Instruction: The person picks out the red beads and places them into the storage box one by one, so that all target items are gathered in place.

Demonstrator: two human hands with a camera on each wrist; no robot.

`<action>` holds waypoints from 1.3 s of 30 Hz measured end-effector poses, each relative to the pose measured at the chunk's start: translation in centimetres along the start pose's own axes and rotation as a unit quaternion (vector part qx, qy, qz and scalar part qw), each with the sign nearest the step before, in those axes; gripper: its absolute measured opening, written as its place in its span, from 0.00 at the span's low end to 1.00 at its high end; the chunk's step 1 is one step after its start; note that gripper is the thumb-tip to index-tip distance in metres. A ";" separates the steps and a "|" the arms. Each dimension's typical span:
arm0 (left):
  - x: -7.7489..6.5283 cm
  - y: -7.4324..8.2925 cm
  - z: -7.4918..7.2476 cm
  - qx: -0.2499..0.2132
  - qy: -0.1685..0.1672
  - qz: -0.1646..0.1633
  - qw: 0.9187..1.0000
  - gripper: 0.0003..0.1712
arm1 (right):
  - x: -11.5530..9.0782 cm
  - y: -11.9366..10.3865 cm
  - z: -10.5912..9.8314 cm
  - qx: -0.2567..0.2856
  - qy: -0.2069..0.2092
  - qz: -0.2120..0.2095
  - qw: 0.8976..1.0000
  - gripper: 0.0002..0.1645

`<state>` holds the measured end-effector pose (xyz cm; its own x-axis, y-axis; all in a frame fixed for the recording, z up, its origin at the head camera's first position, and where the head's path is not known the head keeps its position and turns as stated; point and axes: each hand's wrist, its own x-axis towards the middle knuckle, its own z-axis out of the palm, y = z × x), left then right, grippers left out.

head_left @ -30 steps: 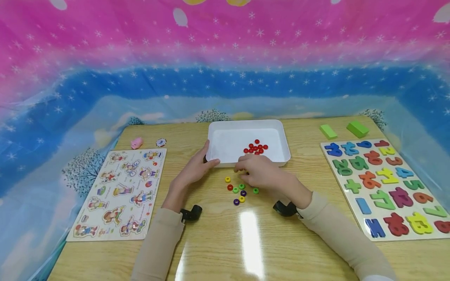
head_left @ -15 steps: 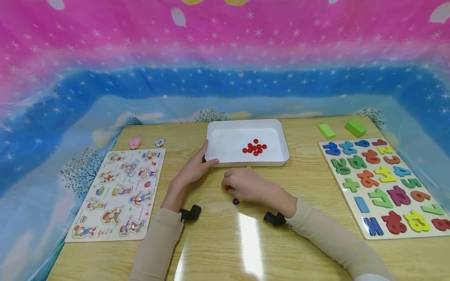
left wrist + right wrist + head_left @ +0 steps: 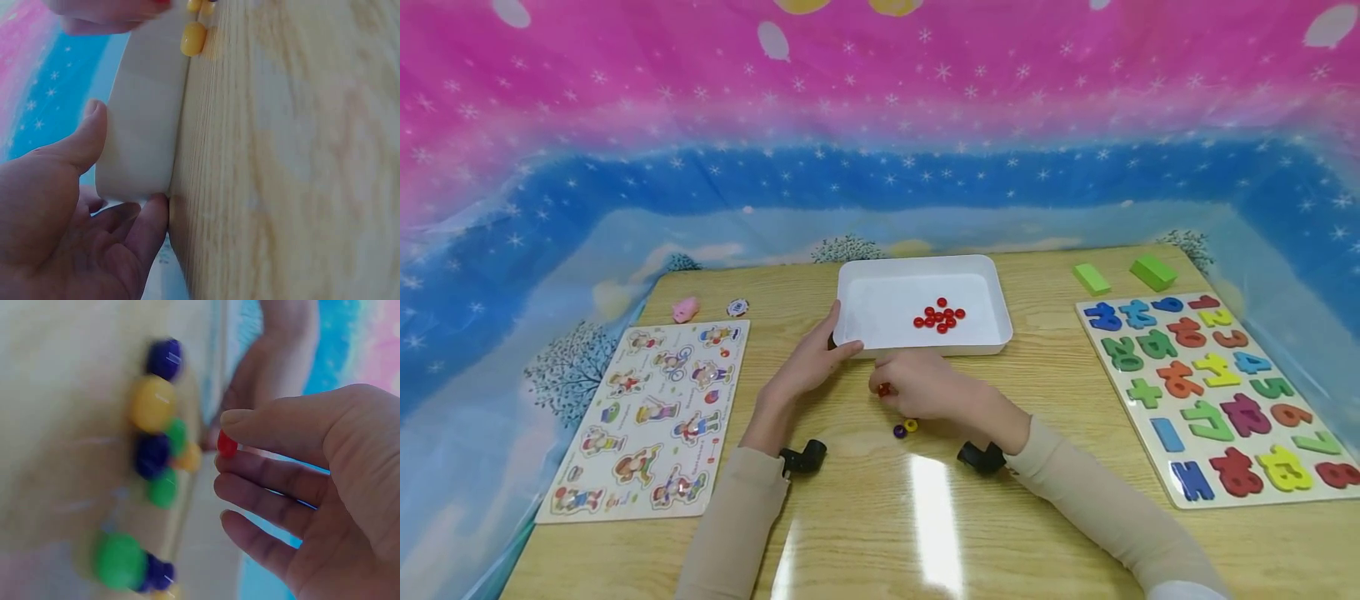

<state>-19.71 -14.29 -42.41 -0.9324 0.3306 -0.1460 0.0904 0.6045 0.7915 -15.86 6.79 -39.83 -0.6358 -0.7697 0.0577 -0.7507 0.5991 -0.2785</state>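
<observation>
A white tray (image 3: 880, 333) stands upright on the table, with several red beads (image 3: 942, 317) inside toward its right. My left hand (image 3: 808, 358) grips the tray's near left corner; in the left wrist view the thumb lies along the wall and the fingers curl at the end. In front of the tray, my right hand (image 3: 917, 383) pinches a red bead (image 3: 227, 444) between thumb and forefinger, above the table. A purple bead (image 3: 900, 431) and a yellow bead (image 3: 911, 425) lie below that hand. Green beads (image 3: 120, 561) and other loose ones, hidden from the head view, appear blurred in the right wrist view.
On the left lies a picture puzzle board (image 3: 647, 417), with a pink pig figure (image 3: 685, 309) and a round chip (image 3: 737, 307) behind it. A number puzzle board (image 3: 1217, 400) is at the right, two green blocks (image 3: 1153, 272) beyond it. Patterned cloth surrounds the table.
From the tray's front edge, my right hand has moved left and down to the loose beads, then picked up a red one and raised it slightly. The left hand stays on the tray.
</observation>
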 end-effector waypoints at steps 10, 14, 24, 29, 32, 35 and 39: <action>0.3 -0.3 0.1 -0.001 0.005 -0.005 1.000 0.49 | -1.2 4.1 -3.8 -0.003 0.074 0.098 0.992 0.07; 0.3 -0.2 0.0 0.000 0.001 -0.006 1.000 0.48 | -1.7 6.6 -3.9 0.000 0.077 0.152 0.985 0.09; 0.0 -0.1 0.0 -0.011 0.000 -0.004 1.000 0.48 | -1.9 9.8 -3.2 0.024 0.023 0.207 0.978 0.10; 0.0 0.0 0.0 -0.010 0.000 -0.004 1.000 0.47 | -1.6 10.4 -2.7 0.032 0.026 0.213 0.976 0.10; 0.0 0.0 0.0 -0.007 0.000 -0.004 1.000 0.48 | -1.6 10.6 -2.4 0.031 0.030 0.216 0.976 0.10; 0.0 -0.1 0.1 -0.007 0.002 -0.004 1.000 0.48 | -1.7 10.7 -2.4 0.031 0.037 0.216 0.975 0.11; 0.0 -0.2 0.1 -0.007 0.002 -0.005 1.000 0.48 | -2.1 10.4 -3.0 0.033 0.052 0.214 0.975 0.15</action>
<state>-19.69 -14.38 -42.64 -0.9345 0.3224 -0.1510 0.0770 0.5970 0.7985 -22.86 15.35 -39.93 -0.9059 -0.4231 0.0187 -0.4010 0.8427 -0.3592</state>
